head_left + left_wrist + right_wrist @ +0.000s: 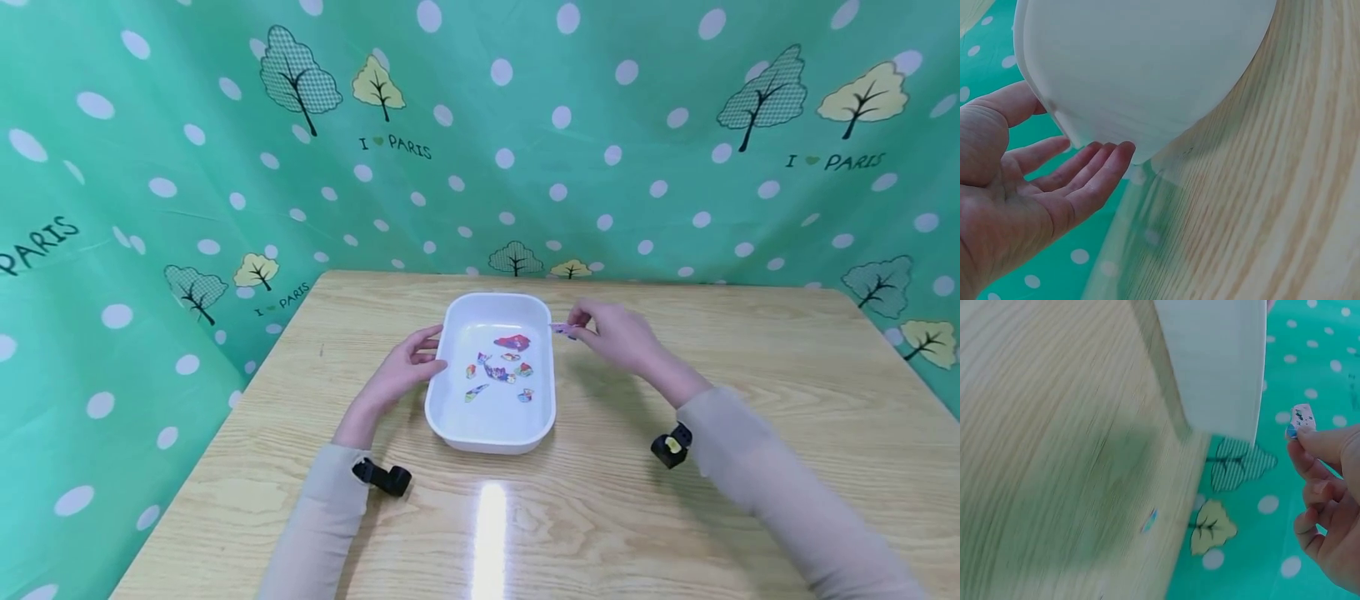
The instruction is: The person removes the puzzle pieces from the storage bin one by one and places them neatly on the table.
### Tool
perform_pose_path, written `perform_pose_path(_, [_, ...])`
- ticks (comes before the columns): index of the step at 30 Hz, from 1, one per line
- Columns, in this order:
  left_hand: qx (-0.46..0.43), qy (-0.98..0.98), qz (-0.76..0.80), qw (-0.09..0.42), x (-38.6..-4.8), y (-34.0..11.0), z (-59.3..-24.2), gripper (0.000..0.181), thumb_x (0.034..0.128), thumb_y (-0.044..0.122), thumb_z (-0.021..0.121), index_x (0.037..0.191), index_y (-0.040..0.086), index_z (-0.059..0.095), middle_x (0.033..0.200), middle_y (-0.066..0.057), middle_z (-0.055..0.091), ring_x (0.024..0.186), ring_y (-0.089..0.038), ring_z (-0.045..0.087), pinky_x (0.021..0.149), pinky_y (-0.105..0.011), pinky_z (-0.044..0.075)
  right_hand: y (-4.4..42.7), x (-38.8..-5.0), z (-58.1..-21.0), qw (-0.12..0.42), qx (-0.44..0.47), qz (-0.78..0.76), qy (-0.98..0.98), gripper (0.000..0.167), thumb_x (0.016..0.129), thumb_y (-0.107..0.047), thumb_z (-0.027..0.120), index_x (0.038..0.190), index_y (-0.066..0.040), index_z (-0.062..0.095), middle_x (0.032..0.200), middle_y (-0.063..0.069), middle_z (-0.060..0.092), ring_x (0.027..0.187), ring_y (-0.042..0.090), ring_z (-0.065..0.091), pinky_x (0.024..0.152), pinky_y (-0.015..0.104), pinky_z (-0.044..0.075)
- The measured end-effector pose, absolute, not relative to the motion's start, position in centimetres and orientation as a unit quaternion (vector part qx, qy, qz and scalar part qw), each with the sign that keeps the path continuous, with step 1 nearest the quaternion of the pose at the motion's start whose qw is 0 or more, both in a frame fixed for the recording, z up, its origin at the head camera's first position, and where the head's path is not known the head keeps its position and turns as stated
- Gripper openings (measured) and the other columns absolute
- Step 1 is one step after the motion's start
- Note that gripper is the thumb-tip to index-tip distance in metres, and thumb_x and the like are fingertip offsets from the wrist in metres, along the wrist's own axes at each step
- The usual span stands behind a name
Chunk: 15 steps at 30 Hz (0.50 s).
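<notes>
A white plastic tub (491, 444) stands on the table with several small colourful printed cutouts inside, among them a red one (512, 342) and a purple one (498, 373). My left hand (401, 368) grips the tub's left side, thumb at the rim and fingers against the outer wall, as the left wrist view shows too. Just outside the tub's right rim, my right hand (611, 333) pinches a small printed cutout (1302, 419) between thumb and forefinger. Its other fingers are loosely curled. What the cutout depicts is too small to tell.
The wooden table (750, 350) reaches back to a green dotted curtain (450, 125). Another small coloured piece (1149, 520) lies on the table in the right wrist view. Black wrist cameras sit on the left sleeve (318, 508) and the right sleeve (757, 458).
</notes>
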State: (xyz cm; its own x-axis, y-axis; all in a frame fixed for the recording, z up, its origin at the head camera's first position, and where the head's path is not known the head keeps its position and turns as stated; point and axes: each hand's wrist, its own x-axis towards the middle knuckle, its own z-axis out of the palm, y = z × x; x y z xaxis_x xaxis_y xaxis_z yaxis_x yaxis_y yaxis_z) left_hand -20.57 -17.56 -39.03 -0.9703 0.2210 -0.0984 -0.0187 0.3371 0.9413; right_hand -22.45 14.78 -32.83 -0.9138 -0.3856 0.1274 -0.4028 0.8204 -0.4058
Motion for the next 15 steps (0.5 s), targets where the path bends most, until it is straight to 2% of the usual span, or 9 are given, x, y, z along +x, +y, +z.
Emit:
perform_pose_path(7, [0.064,0.807,0.576,0.112,-20.2,-17.6,-38.5,0.065,0.084,0.013,0.062,0.141,0.015,0.031,0.131,-0.017,0.042,0.113,-0.031,0.047,0.09,-0.036,0.048,17.5,-23.1,-33.6,0.018,0.193,0.206,-0.959,0.011,0.087,-0.026,0.061,0.086,-0.015,0.065,0.085,0.001,0.065,0.06,0.013,0.049,0.05,0.026,0.038])
perform_pose_path(11, [0.063,0.803,0.581,0.117,-20.0,-17.3,-37.8,0.065,0.0844,0.011,0.061,0.142,0.013,0.03,0.131,-0.018,0.042,0.113,-0.032,0.047,0.09,-0.035,0.048,19.1,-23.4,-34.7,0.021,0.177,0.204,-0.963,0.012,0.085,-0.026,0.063,0.085,-0.015,0.067,0.086,0.001,0.065,0.066,0.014,0.053,0.054,0.027,0.041])
perform_pose_path(15, [0.063,0.801,0.583,0.123,-19.7,-17.1,-37.2,0.066,0.0848,0.008,0.06,0.142,0.01,0.028,0.131,-0.02,0.041,0.114,-0.033,0.046,0.09,-0.035,0.048,20.3,-23.6,-35.6,0.012,0.154,0.217,-0.964,0.012,0.085,-0.024,0.063,0.086,-0.013,0.067,0.086,0.003,0.065,0.066,0.016,0.052,0.052,0.027,0.04])
